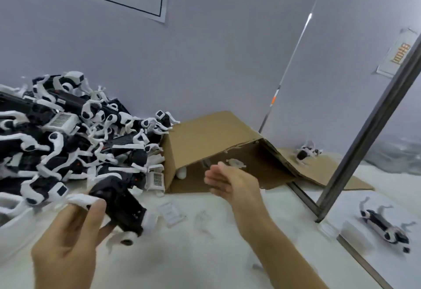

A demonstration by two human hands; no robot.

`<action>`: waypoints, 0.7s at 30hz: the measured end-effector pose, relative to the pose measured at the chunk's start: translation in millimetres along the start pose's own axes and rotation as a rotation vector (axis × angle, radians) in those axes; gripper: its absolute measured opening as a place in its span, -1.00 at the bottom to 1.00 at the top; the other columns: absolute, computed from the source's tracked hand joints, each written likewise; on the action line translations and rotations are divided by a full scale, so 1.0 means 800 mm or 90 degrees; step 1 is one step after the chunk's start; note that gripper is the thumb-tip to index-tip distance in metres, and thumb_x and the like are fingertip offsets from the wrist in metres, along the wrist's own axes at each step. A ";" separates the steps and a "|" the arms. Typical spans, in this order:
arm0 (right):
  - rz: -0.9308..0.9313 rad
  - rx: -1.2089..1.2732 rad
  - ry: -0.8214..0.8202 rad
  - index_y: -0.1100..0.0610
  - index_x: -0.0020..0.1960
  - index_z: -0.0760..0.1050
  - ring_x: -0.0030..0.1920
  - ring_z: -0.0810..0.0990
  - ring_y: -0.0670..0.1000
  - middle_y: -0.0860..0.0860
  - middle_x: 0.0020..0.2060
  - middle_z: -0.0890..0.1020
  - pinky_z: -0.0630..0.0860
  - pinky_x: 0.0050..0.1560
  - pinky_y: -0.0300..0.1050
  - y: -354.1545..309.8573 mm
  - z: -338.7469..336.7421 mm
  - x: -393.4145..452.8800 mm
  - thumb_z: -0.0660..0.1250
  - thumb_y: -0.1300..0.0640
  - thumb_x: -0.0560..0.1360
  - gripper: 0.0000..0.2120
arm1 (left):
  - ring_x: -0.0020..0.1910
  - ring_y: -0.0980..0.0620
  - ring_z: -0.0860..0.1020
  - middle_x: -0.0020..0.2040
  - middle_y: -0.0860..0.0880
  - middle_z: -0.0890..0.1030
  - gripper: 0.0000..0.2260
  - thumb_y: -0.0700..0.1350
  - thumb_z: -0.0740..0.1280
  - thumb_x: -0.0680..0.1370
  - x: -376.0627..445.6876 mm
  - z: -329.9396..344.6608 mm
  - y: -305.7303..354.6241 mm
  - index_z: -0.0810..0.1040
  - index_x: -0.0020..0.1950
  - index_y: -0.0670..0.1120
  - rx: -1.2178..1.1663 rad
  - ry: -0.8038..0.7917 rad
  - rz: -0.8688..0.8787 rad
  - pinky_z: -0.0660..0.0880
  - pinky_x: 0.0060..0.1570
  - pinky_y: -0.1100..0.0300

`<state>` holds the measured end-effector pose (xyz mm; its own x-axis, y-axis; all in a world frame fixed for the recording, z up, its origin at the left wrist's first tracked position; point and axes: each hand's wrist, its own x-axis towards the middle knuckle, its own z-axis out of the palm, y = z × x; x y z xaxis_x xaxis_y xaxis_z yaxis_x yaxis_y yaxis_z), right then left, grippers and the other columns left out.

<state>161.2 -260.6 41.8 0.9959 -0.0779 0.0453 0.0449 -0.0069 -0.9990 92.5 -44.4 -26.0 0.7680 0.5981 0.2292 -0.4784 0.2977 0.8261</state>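
The left hand (pixel 68 238) grasps a black-and-white toy (pixel 120 206), thumb and fingers (pixel 95 211) curled round its dark body. White limbs hang loose from its lower end, just above the worktop (pixel 182 261). The right hand (pixel 230 184) is released, its fingers straight and holding nothing, stretched towards the open mouth of the box (pixel 209 134) that lies on its side ahead. A small white piece (pixel 237 163) shows just beyond those fingertips at the box mouth. It is blurred, and I cannot tell whether it is in the air or resting against the cardboard. The main risk, as I judge it, is that this piece misses the box. It is light, and if it strikes the cardboard it could bounce out among the loose white scraps (pixel 170 212) between the two hands and be lost there. The left grip sits on the toy's upper part only, so the dangling limbs could snag or the toy could twist out of the fingers if the hand swings. The pile (pixel 68 134) of like toys rises just beyond the left fingers. A careless elbow or a tug on a tangled limb could send several sliding onto the worktop.
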 end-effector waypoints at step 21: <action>-0.272 -0.280 -0.114 0.00 0.42 0.42 0.18 0.44 -0.38 -0.30 0.13 0.51 0.32 0.07 -0.58 0.121 0.087 -0.092 0.56 -0.25 0.22 -0.16 | 0.14 -0.10 0.68 0.09 -0.12 0.73 -0.78 -0.09 0.52 0.42 -0.016 -0.011 -0.021 0.74 0.05 -0.05 -0.008 -0.170 -0.232 0.59 0.07 0.21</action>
<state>98.1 -186.0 -58.3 0.8965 0.1906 0.4000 0.4429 -0.4125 -0.7960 86.9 -50.4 -47.4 0.9695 0.2398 0.0513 -0.1606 0.4628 0.8718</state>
